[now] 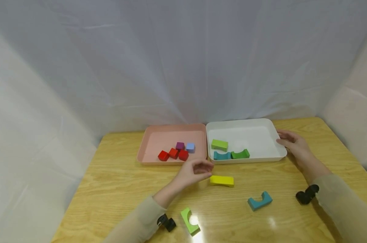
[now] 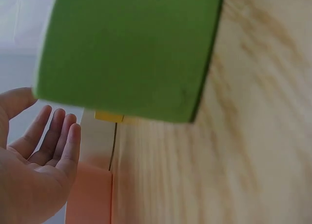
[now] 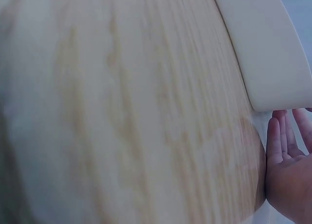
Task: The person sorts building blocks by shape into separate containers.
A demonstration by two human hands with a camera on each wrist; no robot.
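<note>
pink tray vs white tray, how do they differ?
Colour: the pink tray is salmon pink, the white tray plain white.
Contents: the pink tray holds small cubes, three red, one purple, one light blue; the white tray holds larger green and teal arch pieces.
Contact: the right hand rests on the white tray's edge; no hand touches the pink tray.
Shared: shallow rectangular trays, side by side.
</note>
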